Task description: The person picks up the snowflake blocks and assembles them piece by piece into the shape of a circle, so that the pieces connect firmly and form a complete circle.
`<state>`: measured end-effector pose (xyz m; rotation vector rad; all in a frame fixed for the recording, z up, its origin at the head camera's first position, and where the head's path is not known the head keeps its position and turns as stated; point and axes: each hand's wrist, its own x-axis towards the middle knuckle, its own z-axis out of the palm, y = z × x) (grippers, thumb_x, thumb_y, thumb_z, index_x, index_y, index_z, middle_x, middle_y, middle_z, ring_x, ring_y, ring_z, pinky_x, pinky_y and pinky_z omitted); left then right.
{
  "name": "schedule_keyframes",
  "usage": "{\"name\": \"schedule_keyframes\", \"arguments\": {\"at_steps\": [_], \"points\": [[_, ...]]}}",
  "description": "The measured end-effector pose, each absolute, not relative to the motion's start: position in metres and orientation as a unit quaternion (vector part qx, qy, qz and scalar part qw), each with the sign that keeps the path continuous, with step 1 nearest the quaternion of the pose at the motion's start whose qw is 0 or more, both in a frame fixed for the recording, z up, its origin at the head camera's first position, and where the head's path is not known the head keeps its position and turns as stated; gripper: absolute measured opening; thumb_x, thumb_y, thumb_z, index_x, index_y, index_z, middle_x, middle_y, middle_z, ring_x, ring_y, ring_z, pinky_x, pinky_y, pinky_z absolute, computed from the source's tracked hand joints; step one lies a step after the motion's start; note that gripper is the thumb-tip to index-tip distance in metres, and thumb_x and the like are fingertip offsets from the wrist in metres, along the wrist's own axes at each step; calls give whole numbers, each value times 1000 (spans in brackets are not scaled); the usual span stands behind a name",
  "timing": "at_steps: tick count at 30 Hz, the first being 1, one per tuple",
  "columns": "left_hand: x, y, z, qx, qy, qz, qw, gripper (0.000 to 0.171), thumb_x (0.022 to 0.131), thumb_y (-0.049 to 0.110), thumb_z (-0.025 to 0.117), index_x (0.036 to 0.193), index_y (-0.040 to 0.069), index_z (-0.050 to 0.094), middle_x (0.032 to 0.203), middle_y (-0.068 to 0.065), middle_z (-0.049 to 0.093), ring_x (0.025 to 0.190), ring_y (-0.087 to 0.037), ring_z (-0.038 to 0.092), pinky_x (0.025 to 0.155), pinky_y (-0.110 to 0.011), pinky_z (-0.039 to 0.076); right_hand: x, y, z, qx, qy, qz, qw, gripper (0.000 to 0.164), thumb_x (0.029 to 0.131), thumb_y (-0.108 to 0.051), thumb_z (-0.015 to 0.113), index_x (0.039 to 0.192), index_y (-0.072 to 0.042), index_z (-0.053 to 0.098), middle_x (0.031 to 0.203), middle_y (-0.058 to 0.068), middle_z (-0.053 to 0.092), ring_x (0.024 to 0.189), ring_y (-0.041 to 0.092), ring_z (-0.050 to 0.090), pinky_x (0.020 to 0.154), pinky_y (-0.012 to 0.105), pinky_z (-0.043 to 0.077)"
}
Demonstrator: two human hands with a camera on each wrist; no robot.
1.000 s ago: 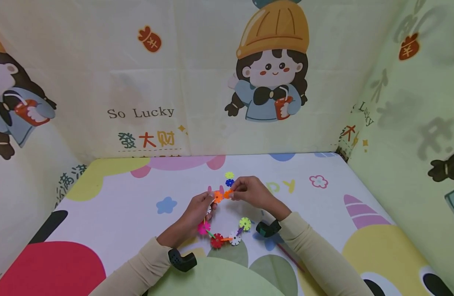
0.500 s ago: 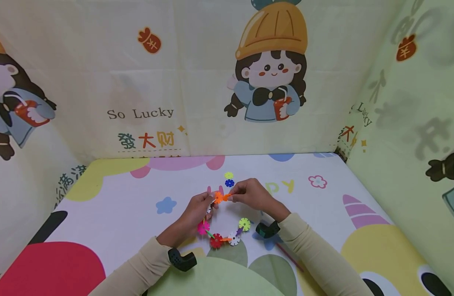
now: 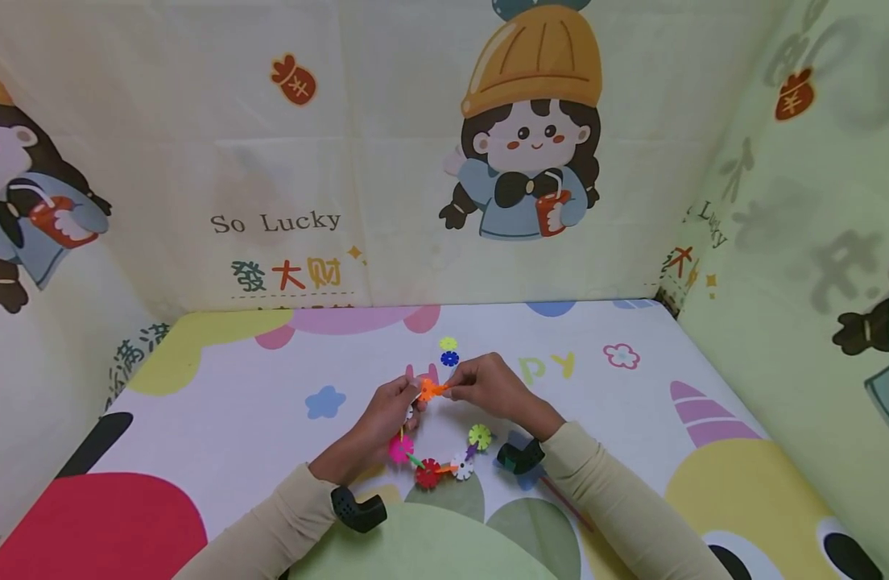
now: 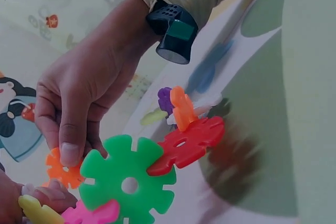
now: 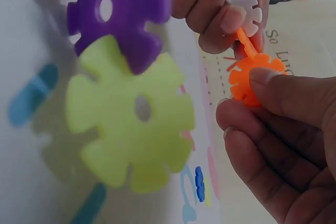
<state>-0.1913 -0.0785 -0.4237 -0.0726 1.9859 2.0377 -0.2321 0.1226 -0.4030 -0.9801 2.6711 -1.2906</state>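
Between my hands hangs a curved chain of slotted snowflake building discs, including a pink disc (image 3: 401,449), a red disc (image 3: 428,474), a green disc (image 4: 129,169) and a lime disc (image 3: 479,437) at its far end. My left hand (image 3: 382,415) grips the other end by a white disc (image 5: 245,11) and an orange disc seen edge-on (image 5: 247,44). With thumb and fingertips, my right hand (image 3: 494,385) pinches a second orange disc (image 5: 242,85), whose rim meets the first orange disc. The left fingers partly hide the white disc.
A loose yellow disc (image 3: 448,343) and a blue disc (image 3: 449,358) lie on the patterned tabletop (image 3: 256,443) beyond my hands. Printed cloth walls (image 3: 401,161) stand at the back and both sides.
My right hand has moved slightly left and down, bringing its orange disc against the left hand's orange disc. The hanging chain shifts a little; the left hand stays nearly still.
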Motion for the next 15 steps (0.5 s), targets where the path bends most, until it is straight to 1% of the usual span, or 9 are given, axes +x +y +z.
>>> {"name": "schedule_keyframes", "arguments": {"at_steps": [5,9,11,15], "points": [[-194,-76,-423,-33,688,710,144,38,106,27,43,135,3,49,83,-7,50,56,-12,39,51,-20,38,-233,120,-402,-317,856,-407,-2,4,85,-6,75,83,-2,76,75,-4,70,63,9,56,56,24,49],[-193,-77,-422,-24,693,706,147,33,106,27,41,128,3,52,81,-6,50,56,-13,41,51,-21,38,-233,120,-400,-313,862,-398,5,5,84,-8,76,82,-3,75,75,-6,70,62,10,55,55,24,47],[-193,-78,-422,-20,687,710,154,33,106,27,41,126,3,52,80,-5,51,57,-13,42,52,-22,38,-234,120,-399,-314,864,-393,12,6,84,-9,76,83,-4,75,75,-6,69,63,10,55,56,24,48],[-194,-78,-423,-25,664,727,171,36,106,26,40,131,3,52,79,-6,55,56,-13,45,53,-22,42,-238,123,-396,-325,865,-381,28,6,84,-11,77,87,-6,74,80,-6,69,68,10,58,63,24,52]]}}
